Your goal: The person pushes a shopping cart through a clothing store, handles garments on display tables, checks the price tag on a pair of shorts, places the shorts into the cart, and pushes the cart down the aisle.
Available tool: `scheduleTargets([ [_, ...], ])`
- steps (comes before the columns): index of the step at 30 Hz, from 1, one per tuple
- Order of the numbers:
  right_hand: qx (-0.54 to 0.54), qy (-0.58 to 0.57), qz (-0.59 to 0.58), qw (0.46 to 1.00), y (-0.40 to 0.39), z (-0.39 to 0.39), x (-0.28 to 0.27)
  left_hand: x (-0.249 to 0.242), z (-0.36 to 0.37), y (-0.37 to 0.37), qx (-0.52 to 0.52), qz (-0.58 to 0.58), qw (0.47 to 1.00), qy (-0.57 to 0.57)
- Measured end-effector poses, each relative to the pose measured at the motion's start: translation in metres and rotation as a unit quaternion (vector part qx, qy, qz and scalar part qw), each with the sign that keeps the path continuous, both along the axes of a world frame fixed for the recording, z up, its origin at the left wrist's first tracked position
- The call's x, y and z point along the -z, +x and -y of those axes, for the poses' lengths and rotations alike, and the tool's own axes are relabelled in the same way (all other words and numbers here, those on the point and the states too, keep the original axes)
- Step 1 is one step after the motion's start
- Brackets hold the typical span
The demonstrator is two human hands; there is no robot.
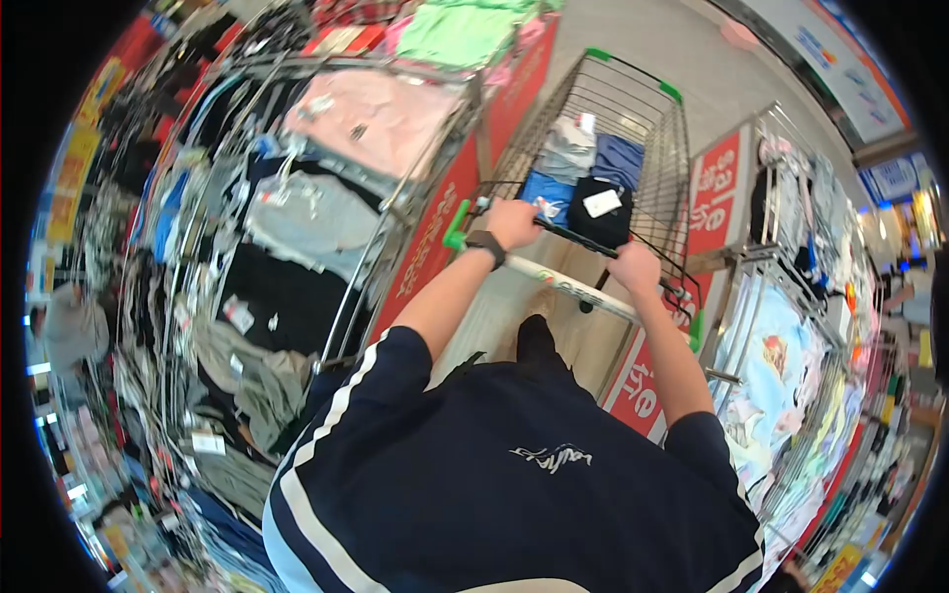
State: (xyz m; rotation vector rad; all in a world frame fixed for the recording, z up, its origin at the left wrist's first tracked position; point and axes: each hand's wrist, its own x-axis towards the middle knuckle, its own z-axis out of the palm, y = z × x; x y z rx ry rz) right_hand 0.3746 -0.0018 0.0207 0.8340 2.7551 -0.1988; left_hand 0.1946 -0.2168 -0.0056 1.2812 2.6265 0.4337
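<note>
Both my hands reach past the white handle bar (568, 284) of a wire shopping cart (660, 148) with green corners. My left hand (512, 223) is closed at the left end of a black bar at the near side of the basket. Closed at the right end of the same bar is my right hand (636, 267). Inside the basket lie a light grey folded garment (568, 150), a dark blue one (619, 161), a bright blue one (549, 196) and a black one (591, 219) bearing a white tag.
A metal display rack (341, 316) with pink, grey and black clothes flanks the cart on the left. Another clothes rack (771, 336) stands close on the right. Red sale signs (714, 193) line the rack sides. Pale floor (633, 35) shows ahead.
</note>
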Motion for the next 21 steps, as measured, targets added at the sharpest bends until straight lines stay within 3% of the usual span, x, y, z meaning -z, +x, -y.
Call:
scheduleTargets([
  [10,0.000,0.042,-0.036,0.998,0.070,0.131,0.004,-0.021,0.129,0.069,0.015,0.026,0.999,0.031],
  [21,0.021,-0.014,-0.043,0.999,0.125,0.218,0.000,-0.026,0.216,0.124,0.013,0.010,1.000,0.018],
])
